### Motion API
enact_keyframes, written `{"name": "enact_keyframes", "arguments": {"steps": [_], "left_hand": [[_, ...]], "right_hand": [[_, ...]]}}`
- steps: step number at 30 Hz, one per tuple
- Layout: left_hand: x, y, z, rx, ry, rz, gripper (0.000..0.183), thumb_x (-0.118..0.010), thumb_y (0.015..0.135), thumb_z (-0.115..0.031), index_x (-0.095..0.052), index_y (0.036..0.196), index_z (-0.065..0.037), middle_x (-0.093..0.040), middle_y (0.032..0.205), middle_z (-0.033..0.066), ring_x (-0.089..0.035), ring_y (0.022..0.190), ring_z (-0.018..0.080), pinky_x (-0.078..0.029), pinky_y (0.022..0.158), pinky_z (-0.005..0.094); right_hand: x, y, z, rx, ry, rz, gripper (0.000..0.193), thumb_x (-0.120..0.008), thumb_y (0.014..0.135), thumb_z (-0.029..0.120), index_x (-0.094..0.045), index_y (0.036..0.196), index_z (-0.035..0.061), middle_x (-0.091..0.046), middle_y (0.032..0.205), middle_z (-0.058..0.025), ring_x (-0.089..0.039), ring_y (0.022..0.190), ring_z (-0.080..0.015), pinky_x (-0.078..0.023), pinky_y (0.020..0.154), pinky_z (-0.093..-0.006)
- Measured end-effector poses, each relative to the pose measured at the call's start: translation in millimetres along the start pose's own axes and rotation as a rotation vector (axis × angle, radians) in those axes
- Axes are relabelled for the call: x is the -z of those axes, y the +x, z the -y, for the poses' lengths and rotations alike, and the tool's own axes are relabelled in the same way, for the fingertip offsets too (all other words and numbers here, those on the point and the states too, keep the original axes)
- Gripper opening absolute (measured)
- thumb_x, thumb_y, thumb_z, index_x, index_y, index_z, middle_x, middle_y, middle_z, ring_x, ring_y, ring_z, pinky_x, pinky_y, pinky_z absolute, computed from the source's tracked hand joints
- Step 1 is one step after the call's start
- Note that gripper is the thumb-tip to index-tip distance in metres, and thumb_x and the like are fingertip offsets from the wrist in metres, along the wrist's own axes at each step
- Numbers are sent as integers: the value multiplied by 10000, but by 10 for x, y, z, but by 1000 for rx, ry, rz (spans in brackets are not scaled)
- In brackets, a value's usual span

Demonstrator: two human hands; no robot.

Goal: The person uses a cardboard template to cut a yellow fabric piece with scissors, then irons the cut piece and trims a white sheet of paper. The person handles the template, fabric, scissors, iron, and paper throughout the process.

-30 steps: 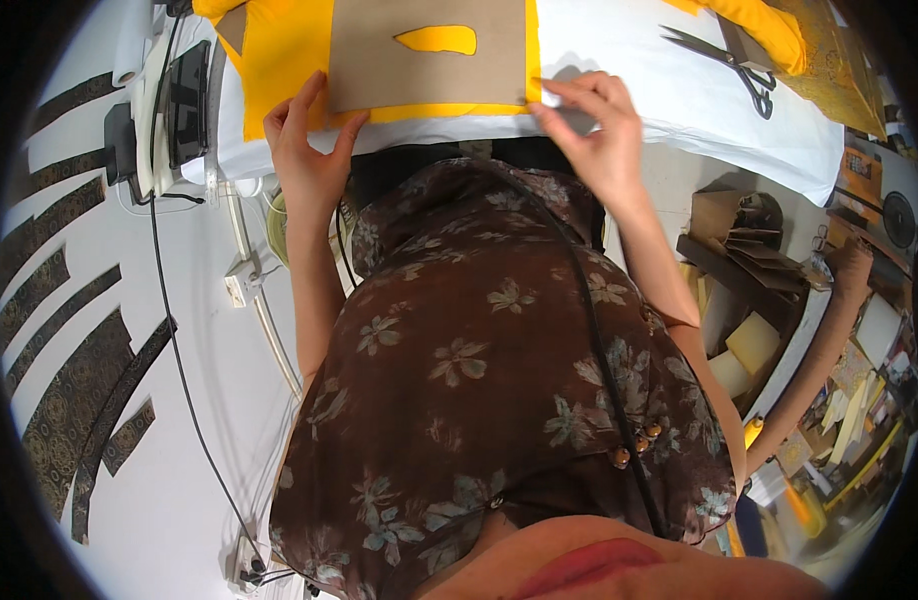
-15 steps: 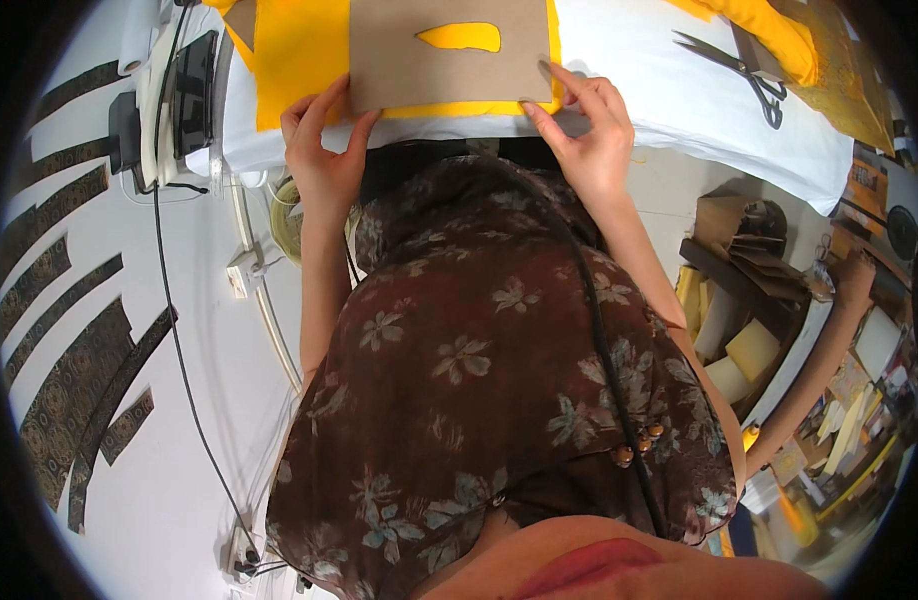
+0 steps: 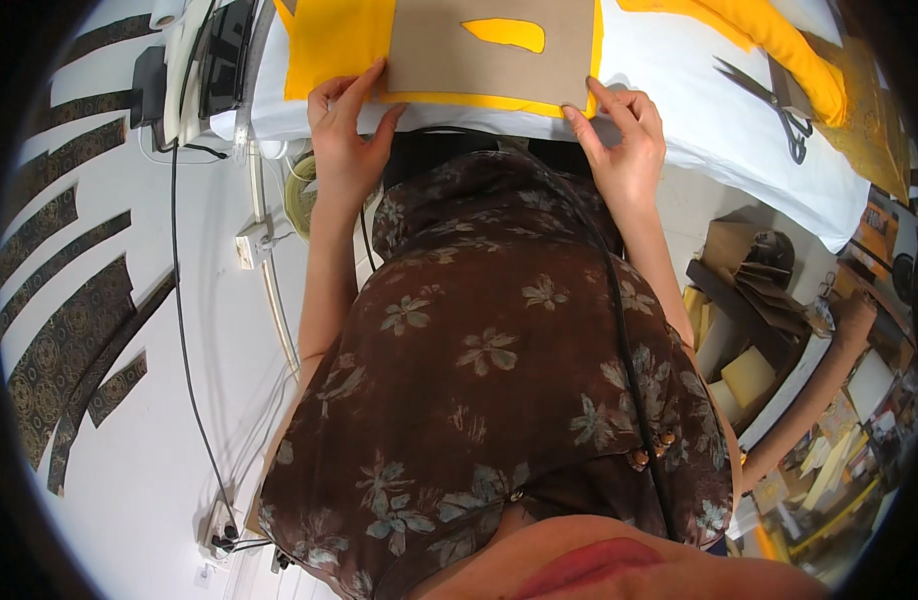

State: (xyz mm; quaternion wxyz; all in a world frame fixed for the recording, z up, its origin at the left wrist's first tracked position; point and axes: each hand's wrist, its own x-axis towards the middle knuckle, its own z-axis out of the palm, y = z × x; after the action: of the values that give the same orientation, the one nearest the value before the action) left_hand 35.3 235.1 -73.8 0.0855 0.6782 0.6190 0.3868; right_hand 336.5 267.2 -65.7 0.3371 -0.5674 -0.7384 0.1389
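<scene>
A flat grey-brown board [image 3: 429,50] lies on yellow cloth [image 3: 339,45] at the table's near edge. It has a pointed cut-out [image 3: 504,35] through which yellow shows. At the board's near left corner is my left hand [image 3: 351,140], its fingertips touching the board's left edge and its thumb spread apart at the near edge. My right hand [image 3: 624,140] is at the near right corner, with thumb and index fingertips set apart on the cloth border there. Neither hand is closed round anything. The board's far edge is cut off by the picture.
Black scissors [image 3: 774,105] lie on the white table cover [image 3: 679,60] at the right, near bunched yellow cloth [image 3: 779,35]. Dark patterned strips [image 3: 69,350] hang at the left beside a black cable [image 3: 184,330]. Rolls and offcuts [image 3: 819,390] crowd the lower right.
The whole view has shifted, so the board, table and hands appear further right and slightly higher. Both hands stay at the board's near corners, their fingers much as before.
</scene>
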Motion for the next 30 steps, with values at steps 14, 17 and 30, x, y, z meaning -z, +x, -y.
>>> {"name": "enact_keyframes", "arguments": {"steps": [14,17,30], "left_hand": [[25,52,-255,-54,57,-129,378,-768,831,-55,-683,1200,-47,-705,1212,98,-606,1101,257,-444,999,373],[19,-134,-308,392,-628,-59,242,-699,910,-36,-680,1150,-6,-702,1189,88,-606,1142,193,-443,1007,339],[-508,-73,-457,967,-1142,655,341,-578,1004,-154,-585,1283,43,-680,1208,161,-649,1127,225,-493,1015,333]], "right_hand": [[607,229,-307,-57,-49,-160,223,-716,885,99,-739,1098,36,-665,971,-79,-622,857,-232,-521,779,-368],[1453,531,-1095,-63,-435,-225,244,-621,892,2,-718,1112,40,-690,1090,-117,-663,1002,-283,-534,869,-391],[2388,887,-2250,-17,-725,518,491,-677,785,-48,-605,1267,17,-610,1276,-191,-598,1176,-376,-485,998,-431]]}}
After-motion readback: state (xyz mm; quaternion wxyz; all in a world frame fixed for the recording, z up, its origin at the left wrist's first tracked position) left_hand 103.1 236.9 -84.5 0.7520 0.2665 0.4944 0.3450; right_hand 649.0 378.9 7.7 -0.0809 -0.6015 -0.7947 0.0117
